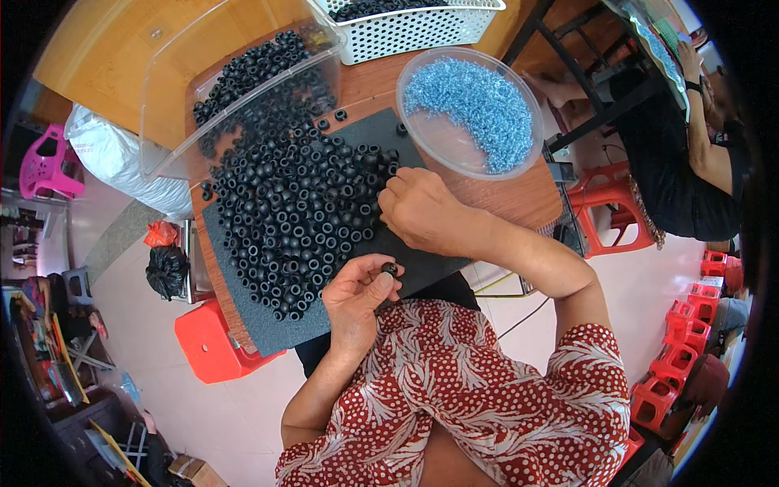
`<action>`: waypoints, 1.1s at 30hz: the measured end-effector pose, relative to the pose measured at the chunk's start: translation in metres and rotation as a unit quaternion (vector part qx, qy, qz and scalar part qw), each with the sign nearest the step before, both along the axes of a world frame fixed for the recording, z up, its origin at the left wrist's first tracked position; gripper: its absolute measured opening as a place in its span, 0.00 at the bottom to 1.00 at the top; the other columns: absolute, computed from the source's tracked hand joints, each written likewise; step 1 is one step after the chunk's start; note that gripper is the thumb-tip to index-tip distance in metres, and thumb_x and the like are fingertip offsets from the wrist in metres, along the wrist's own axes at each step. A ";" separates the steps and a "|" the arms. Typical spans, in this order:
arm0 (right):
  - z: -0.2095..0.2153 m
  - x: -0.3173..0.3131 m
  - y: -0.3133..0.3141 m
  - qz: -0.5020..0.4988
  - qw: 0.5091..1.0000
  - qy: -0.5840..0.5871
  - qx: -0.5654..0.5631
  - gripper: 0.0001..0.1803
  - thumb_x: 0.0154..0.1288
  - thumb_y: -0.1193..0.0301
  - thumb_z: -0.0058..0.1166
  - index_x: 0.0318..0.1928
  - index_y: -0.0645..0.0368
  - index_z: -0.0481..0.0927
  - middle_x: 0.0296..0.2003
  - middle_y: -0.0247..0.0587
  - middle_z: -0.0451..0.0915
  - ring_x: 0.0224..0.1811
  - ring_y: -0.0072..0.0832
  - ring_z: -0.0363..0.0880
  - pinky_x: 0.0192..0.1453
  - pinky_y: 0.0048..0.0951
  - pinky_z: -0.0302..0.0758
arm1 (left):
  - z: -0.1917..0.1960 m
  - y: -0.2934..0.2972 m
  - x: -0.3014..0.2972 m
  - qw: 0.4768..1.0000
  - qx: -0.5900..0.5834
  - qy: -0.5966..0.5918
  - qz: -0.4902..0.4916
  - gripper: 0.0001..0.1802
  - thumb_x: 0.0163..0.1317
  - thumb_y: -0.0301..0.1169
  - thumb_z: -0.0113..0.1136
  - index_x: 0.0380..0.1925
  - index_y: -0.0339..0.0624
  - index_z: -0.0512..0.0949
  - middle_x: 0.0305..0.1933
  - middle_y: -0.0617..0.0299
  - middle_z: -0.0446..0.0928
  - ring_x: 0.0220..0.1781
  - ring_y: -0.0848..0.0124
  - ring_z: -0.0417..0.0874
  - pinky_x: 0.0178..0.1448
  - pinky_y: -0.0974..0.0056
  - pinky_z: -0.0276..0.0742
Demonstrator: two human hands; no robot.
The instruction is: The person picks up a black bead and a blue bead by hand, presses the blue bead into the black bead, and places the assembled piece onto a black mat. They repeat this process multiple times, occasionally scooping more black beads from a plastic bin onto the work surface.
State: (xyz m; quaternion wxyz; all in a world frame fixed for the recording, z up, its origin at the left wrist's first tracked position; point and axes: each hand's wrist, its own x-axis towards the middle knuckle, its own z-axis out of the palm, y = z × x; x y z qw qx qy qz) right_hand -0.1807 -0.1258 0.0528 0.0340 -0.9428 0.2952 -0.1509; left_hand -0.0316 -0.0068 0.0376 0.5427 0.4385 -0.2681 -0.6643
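My left hand (355,302) pinches a small black ring-shaped part (389,269) between thumb and fingers, above the near edge of the dark foam mat (284,329). Against the right edge of a heap of the same black hollow parts (304,203), my right hand (423,213) is closed with its back turned up. Its fingertips are hidden, so whatever they hold cannot be made out. Just beyond that hand stands a clear round tub (434,150) holding many tiny translucent blue pieces (471,93).
A clear plastic box (166,154) lies tipped at the far left, more black parts inside. Behind it stands a white perforated basket (422,34). The brown table (519,199) has a red stool (207,345) beside it. Another person's arm (706,150) shows at right.
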 end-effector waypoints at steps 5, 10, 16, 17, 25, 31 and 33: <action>-0.001 0.001 0.003 0.008 0.998 -0.016 -0.061 0.06 0.45 0.73 0.55 0.23 0.60 0.72 0.23 0.40 0.70 0.31 0.34 0.70 0.33 0.33 0.67 | 0.000 -0.001 0.000 1.000 -0.007 -0.008 -0.001 0.11 0.58 0.24 0.59 0.40 0.29 0.75 0.36 0.51 0.79 0.30 0.71 0.78 0.34 0.70 0.76; 0.010 0.004 0.002 0.035 0.993 0.034 -0.108 0.07 0.42 0.72 0.52 0.22 0.61 0.71 0.23 0.39 0.68 0.31 0.33 0.67 0.34 0.30 0.64 | -0.002 0.000 0.002 1.000 -0.014 -0.006 -0.014 0.11 0.60 0.24 0.58 0.42 0.30 0.75 0.39 0.54 0.79 0.33 0.74 0.78 0.37 0.72 0.75; 0.001 0.004 0.000 0.079 0.988 0.044 -0.123 0.07 0.42 0.71 0.52 0.22 0.61 0.69 0.23 0.39 0.68 0.32 0.32 0.67 0.34 0.29 0.64 | -0.001 0.000 -0.001 1.000 -0.005 -0.009 0.012 0.10 0.59 0.21 0.58 0.40 0.29 0.75 0.37 0.51 0.79 0.30 0.71 0.78 0.34 0.70 0.76; 0.003 0.004 0.000 0.082 0.989 0.042 -0.113 0.07 0.43 0.71 0.52 0.23 0.61 0.70 0.23 0.39 0.68 0.32 0.33 0.67 0.34 0.30 0.64 | -0.001 0.000 -0.001 1.000 -0.006 -0.010 0.013 0.10 0.59 0.21 0.58 0.40 0.29 0.75 0.37 0.51 0.79 0.30 0.71 0.78 0.34 0.70 0.76; 0.002 0.002 -0.007 0.079 0.995 -0.061 -0.015 0.09 0.40 0.74 0.57 0.26 0.62 0.74 0.26 0.42 0.72 0.34 0.37 0.70 0.35 0.33 0.68 | -0.001 0.000 -0.002 1.000 0.003 -0.008 0.017 0.10 0.59 0.22 0.58 0.40 0.29 0.76 0.36 0.51 0.79 0.30 0.71 0.78 0.34 0.70 0.76; 0.004 -0.004 0.013 -0.007 0.967 -0.243 0.082 0.10 0.45 0.80 0.55 0.32 0.62 0.74 0.31 0.43 0.70 0.34 0.41 0.69 0.35 0.35 0.69 | -0.001 0.001 -0.002 1.000 0.000 -0.009 0.027 0.10 0.58 0.23 0.59 0.40 0.29 0.75 0.36 0.50 0.80 0.29 0.70 0.78 0.34 0.69 0.75; -0.005 -0.007 0.028 -0.041 0.975 -0.216 0.031 0.11 0.45 0.79 0.55 0.33 0.64 0.75 0.31 0.44 0.71 0.34 0.40 0.68 0.34 0.34 0.68 | -0.001 0.002 0.000 1.000 -0.003 0.003 0.021 0.11 0.59 0.22 0.58 0.41 0.30 0.75 0.37 0.51 0.79 0.30 0.72 0.78 0.35 0.71 0.75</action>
